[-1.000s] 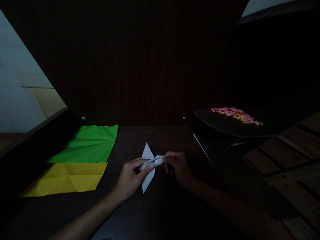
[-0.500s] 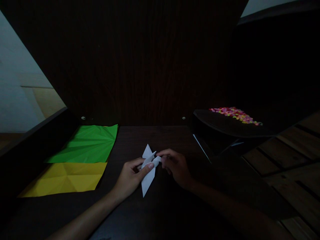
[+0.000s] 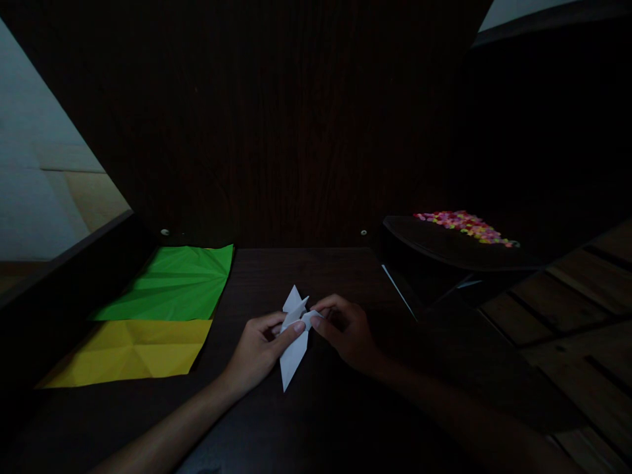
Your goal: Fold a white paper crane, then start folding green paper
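- Dark wood table [image 3: 316,421], dim room, dark panel behind.
- Far left: green sheet [image 3: 172,283] touching yellow sheet [image 3: 133,352] just in front, both flat.
- Centre: left hand [image 3: 259,349] pinching white folded paper [image 3: 292,355], held just above table.
- Right hand [image 3: 345,329] gripping paper's small flap; hands close together.
- Right: dark tray [image 3: 444,247] w/ coloured bits [image 3: 467,226].

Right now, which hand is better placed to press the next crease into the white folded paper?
Probably the right hand: its fingertips pinch the small flap at the white folded paper's right side. The left hand grips the middle, steadying it on the dark table.
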Available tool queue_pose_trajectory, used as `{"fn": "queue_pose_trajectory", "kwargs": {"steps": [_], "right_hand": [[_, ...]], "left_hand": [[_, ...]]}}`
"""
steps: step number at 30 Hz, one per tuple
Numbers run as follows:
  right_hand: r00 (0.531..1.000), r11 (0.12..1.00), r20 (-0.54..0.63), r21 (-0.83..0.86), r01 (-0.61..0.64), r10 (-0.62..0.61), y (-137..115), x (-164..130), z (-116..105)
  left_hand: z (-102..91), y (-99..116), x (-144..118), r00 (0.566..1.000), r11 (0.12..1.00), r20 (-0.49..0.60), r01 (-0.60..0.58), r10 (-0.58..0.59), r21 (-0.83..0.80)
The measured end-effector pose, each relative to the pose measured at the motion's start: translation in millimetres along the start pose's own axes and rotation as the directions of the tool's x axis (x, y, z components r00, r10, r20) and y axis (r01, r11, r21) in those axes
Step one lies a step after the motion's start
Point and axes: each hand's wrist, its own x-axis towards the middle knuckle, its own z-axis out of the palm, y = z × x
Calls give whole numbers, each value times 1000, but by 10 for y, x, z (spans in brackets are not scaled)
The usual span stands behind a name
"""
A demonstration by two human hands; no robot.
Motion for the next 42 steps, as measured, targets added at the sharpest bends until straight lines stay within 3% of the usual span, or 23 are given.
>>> {"fn": "queue_pose_trajectory", "kwargs": {"steps": [11, 42], "right_hand": [[1000, 1000, 16, -8, 21, -21, -8, 15, -11], [999, 993, -5, -106, 50, -51, 20, 32, -46]], "left_hand": [[-9, 24, -8, 998, 998, 31, 58, -57, -39], [-21, 41, -8, 996, 997, -39, 75, -76, -23]]}}
